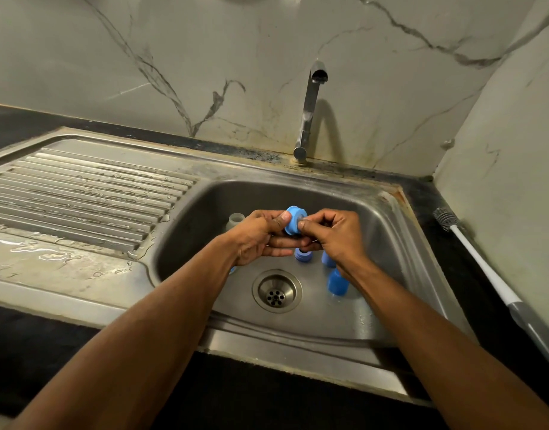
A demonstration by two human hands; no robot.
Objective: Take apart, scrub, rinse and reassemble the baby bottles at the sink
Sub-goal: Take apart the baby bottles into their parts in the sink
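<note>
Veined marble walls [205, 57], dark countertop [34, 346], wet steel drainboard [65, 193]

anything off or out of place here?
Nothing broken. Water is pooled on the drainboard, and rusty grime lines the sink rim at its back right corner. The brush lies on the counter, and the tap is off.

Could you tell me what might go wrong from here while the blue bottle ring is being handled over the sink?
Both the left hand and right hand pinch the blue ring above the basin; wet fingers could slip and drop it toward the open drain. Loose blue parts lie just under the right wrist, so a lowered arm might knock them about. The bottle brush rests on the counter, apart from the sink.
</note>
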